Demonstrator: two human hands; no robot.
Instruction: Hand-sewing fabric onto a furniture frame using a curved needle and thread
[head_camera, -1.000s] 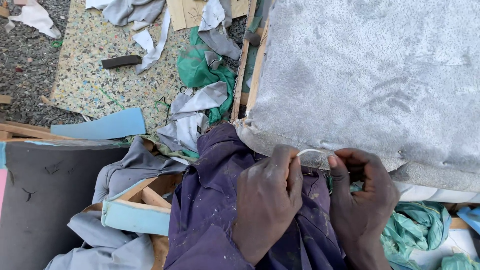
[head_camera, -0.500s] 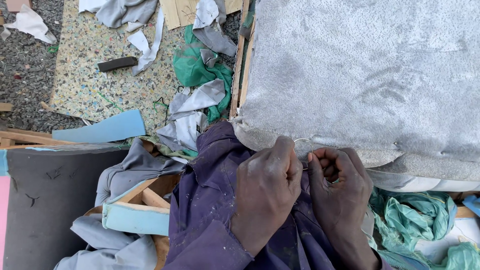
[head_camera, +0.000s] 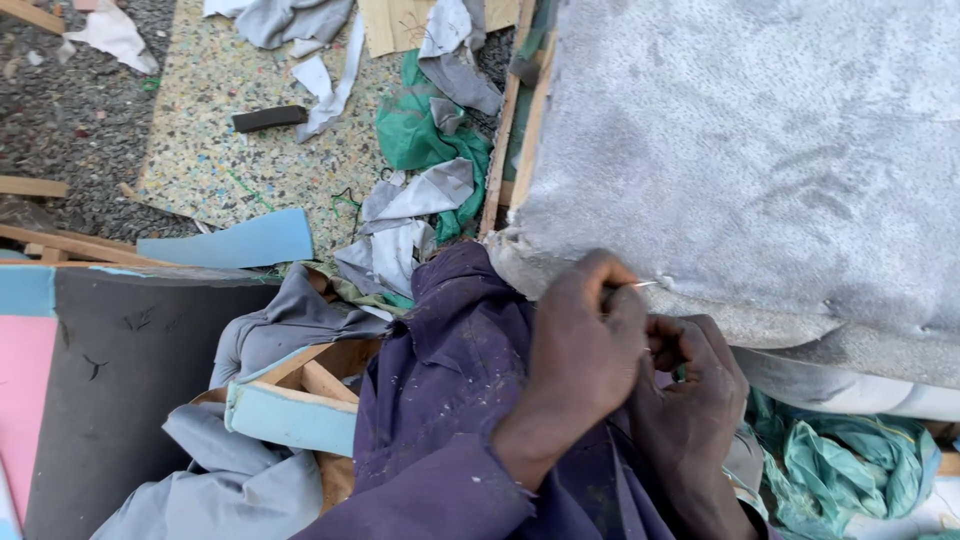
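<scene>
Grey cushion, 2 hands, 1 needle

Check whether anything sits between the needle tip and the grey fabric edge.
Nothing visible does. The needle, pinched in the left hand, points straight at the grey fabric seam; the right hand sits below, beside the edge.

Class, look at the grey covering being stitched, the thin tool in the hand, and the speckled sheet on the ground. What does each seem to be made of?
Grey covering: looks like napped, velvety fabric; its pile shows brushed light and dark streaks.
Thin tool pinched in the left hand: probably metal, a pale glinting sliver, perhaps a needle.
Speckled sheet: likely rebonded foam, with multicoloured crumbs and a matt surface.
</scene>
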